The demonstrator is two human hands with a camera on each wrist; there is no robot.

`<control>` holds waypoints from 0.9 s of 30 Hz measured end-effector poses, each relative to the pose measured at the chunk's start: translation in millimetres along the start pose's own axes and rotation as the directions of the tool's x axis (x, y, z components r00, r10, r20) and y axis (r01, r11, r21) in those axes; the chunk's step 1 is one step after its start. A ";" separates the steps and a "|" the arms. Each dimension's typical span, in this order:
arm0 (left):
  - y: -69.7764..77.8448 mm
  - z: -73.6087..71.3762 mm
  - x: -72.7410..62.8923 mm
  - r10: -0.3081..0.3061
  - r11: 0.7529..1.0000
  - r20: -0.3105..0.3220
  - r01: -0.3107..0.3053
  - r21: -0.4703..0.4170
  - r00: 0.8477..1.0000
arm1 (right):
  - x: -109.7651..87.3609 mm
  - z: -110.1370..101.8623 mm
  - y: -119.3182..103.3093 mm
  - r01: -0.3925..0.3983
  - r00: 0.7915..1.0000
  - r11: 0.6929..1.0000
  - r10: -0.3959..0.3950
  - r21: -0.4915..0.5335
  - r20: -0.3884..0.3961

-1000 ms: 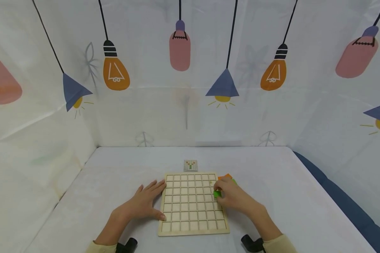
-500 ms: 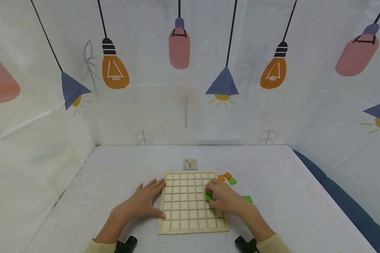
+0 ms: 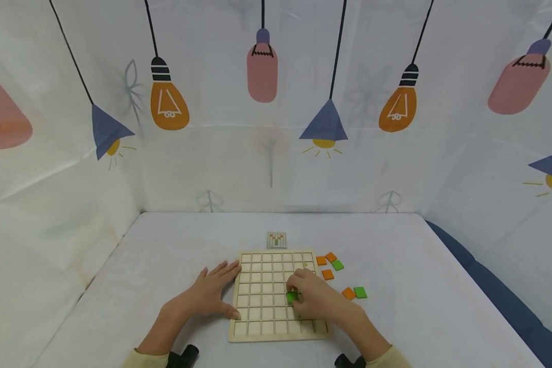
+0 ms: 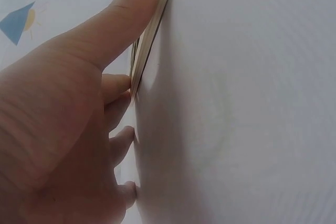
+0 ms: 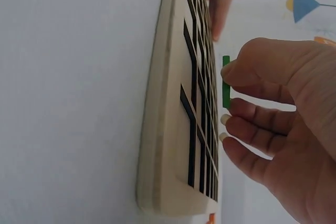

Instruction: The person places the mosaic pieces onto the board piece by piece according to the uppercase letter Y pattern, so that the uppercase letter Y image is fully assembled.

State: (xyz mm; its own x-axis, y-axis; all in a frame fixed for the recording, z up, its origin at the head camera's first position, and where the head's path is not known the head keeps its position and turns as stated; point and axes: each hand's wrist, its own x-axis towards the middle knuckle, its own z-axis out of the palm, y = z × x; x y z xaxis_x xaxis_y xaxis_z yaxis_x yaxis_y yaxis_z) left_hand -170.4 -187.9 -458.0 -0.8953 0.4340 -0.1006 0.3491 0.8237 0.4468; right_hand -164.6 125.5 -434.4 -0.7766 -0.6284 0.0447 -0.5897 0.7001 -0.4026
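Observation:
My right hand [image 3: 312, 295] pinches a green square tile [image 3: 292, 297] between thumb and fingers, over the right half of a wooden grid board [image 3: 262, 339]. In the right wrist view the green tile [image 5: 226, 82] stands edge-on, a small gap from the grid surface. My left hand [image 3: 207, 294] lies with its fingers spread along the board's left edge. Its thumb [image 4: 123, 17] rests against the board's side in the left wrist view, with the other fingertips at the far part of that edge.
Right of the board lie loose orange tiles [image 3: 328, 274] and green tiles [image 3: 360, 292]. A small card [image 3: 276, 239] printed with a coloured grid pattern lies behind the board. A white cloth wall [image 3: 239, 168] with lamp pictures rises past the white table [image 3: 175, 240].
My right hand has carried the green tile leftward and nearer over the board, uncovering orange and green tiles at the right. The left hand has stayed at the board's edge.

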 end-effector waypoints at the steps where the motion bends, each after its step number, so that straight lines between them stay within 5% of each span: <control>1: -0.1 0.3 -0.5 0.001 1.000 0.001 -0.001 -0.001 1.000 | 0.1 0.9 -1.8 0.001 1.000 1.000 -0.001 -0.003 0.003; 27: 5.8 -4.8 -3.9 0.021 0.999 -0.002 -0.021 -0.030 1.000 | -1.0 13.0 -25.5 0.060 0.996 0.998 -0.059 -0.012 0.060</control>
State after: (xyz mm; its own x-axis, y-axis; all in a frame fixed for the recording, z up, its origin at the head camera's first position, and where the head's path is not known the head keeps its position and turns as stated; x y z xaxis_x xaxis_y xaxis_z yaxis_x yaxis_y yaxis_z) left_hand -166.2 -186.6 -450.8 -0.8885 0.4501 -0.0893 0.3590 0.8031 0.4755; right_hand -145.9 104.0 -436.0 -0.7256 -0.6880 0.0140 -0.6381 0.6651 -0.3879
